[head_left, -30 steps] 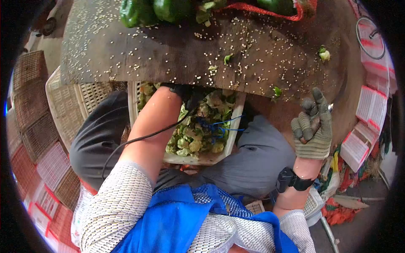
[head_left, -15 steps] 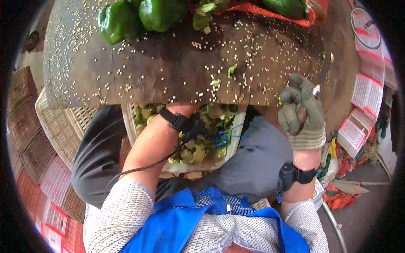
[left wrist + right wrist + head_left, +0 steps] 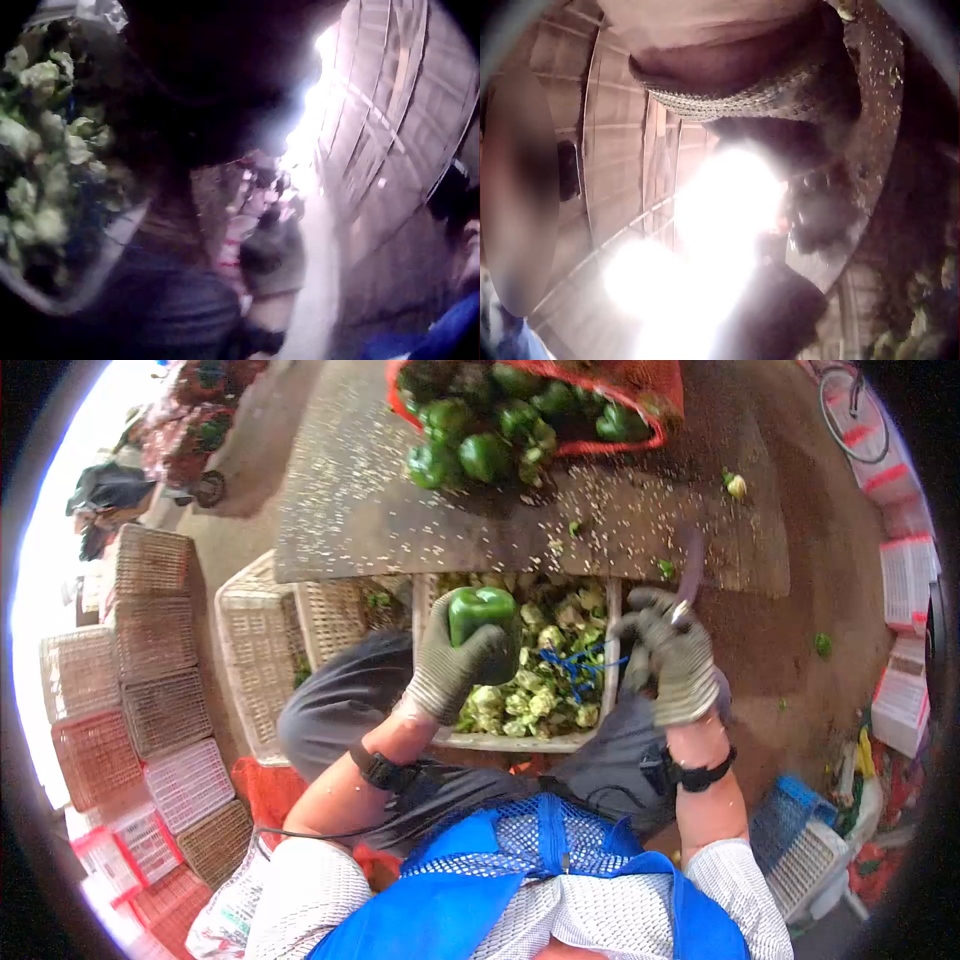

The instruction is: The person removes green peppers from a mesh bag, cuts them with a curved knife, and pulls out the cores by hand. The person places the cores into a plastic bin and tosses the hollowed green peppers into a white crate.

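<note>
In the head view my gloved left hand (image 3: 447, 663) grips a green bell pepper (image 3: 478, 612) above a crate (image 3: 520, 742) of pale green trimmings (image 3: 530, 700). My gloved right hand (image 3: 672, 660) is at the crate's right side, fingers curled round a small knife. The knife's blade (image 3: 692, 560), blurred and dark, points away over the board; its handle is mostly hidden in the glove. The left wrist view is dark and blurred, with the trimmings (image 3: 45, 165) on its left. Glare fills much of the right wrist view, below the right glove (image 3: 780, 97).
A seed-strewn wooden board (image 3: 350, 530) lies beyond the crate. On it, a red mesh bag (image 3: 640, 435) spills several bell peppers (image 3: 486, 457). Plastic baskets (image 3: 250, 660) stand left of my knee, with stacked crates (image 3: 165, 690) farther left. Blue string (image 3: 575, 665) lies over the trimmings.
My left hand, earlier reaching under the board's edge, has come up and back with a bell pepper in it. The right hand, still with the knife, has shifted toward the crate. The head view has shifted too.
</note>
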Tool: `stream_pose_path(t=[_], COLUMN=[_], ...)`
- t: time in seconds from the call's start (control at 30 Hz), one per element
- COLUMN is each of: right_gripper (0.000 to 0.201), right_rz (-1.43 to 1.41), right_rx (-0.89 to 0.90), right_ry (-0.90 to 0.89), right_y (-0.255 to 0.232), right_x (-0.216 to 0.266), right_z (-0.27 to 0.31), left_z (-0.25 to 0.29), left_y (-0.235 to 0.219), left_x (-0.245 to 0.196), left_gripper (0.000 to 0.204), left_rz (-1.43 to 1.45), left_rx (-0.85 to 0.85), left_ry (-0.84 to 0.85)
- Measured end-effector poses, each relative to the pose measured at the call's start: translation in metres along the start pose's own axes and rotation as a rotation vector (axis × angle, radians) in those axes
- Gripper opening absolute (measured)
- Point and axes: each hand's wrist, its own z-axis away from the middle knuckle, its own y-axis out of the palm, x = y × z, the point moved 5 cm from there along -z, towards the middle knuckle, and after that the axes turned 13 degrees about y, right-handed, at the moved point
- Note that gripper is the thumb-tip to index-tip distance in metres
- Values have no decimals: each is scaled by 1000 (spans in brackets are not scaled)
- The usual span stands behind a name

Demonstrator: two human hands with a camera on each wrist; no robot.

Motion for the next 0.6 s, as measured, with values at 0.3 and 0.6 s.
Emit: stream_pose_path(t=[0.3, 0.6], right_gripper=[29, 25], right_rz=[684, 789], right_rx=[-98, -287], right_ry=[-359, -619], right_y=[100, 153], right_x=[10, 9], right_z=[67, 45], left_z=[-15, -3], left_y=[13, 15], left_x=[-88, -161], left_gripper=[67, 22], left_rz=[-19, -323], left_rx=[81, -26], left_ry=[495, 968])
